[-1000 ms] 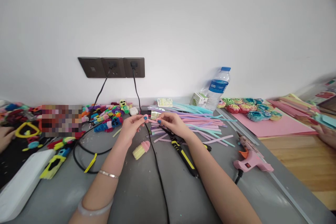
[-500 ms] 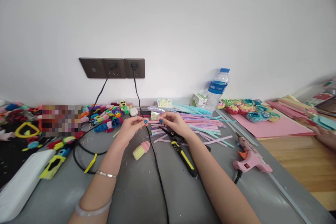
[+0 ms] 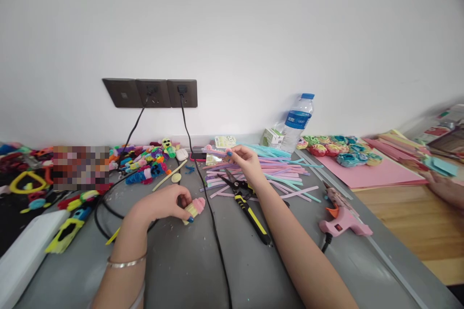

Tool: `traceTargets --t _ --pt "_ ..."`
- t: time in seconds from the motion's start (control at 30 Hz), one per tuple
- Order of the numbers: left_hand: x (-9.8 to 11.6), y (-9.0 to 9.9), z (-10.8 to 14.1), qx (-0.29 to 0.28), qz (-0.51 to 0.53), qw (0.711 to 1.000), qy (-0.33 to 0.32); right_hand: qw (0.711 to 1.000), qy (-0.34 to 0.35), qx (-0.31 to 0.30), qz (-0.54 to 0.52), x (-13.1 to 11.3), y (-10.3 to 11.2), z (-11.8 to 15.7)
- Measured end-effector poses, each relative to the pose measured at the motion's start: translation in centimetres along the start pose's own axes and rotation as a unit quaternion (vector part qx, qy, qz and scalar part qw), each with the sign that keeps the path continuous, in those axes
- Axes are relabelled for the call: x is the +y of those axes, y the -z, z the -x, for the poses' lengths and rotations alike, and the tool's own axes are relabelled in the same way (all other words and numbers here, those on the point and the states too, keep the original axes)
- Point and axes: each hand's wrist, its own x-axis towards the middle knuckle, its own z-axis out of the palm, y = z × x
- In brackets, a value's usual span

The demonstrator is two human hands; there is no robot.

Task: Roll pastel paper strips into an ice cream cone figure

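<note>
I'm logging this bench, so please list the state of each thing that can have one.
Left hand: gripping the yellow-and-pink piece
Right hand: pinched, seemingly on a thin strip
Cutters: lying flat, jaws apart
Water bottle: capped
Left plug: inserted
Right plug: inserted
Glue gun: lying down, switch unclear

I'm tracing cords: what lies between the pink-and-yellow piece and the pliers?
The head view shows a black cable between the piece and the pliers.

Three dark wall plates (image 3: 120, 98) and two black plugs (image 3: 182, 89); one blue-capped bottle (image 3: 297, 123), one small carton (image 3: 271, 138), one pink glue gun (image 3: 344, 224), one pair of yellow-and-black pliers (image 3: 253, 217), one pink-and-yellow piece (image 3: 197, 204); pastel strips (image 3: 290, 170), too overlapped to count.
</note>
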Motion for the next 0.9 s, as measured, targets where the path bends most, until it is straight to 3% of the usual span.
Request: traceTargets --t 0.2,0.3,0.4,0.5,0.67,0.9 --pt "-0.3 0.3 0.1 -0.001 0.074 0.997 -0.031 0.999 -0.024 -0.004 -0.021 0.0 -0.3 0.0" --pt "-0.6 0.4 -1.1 0.089 0.121 0.983 -0.102 0.998 -0.033 -0.01 -0.045 0.0 -0.4 0.1" --pt "-0.5 -0.2 -3.1 0.224 0.21 0.94 -0.152 0.997 -0.041 -0.018 -0.061 0.0 -0.7 0.2" --pt "0.0 -1.2 -5.0 0.278 0.282 0.901 -0.175 0.996 -0.045 -0.033 -0.063 0.0 -0.9 0.2" --pt "0.9 -2.8 -6.3 0.289 0.338 0.877 -0.183 0.996 -0.038 -0.041 -0.065 0.0 -1.1 0.2" --pt "1.4 -3.6 -6.7 0.302 0.342 0.872 -0.175 0.995 -0.038 -0.05 -0.073 -0.3 -1.1 0.3"
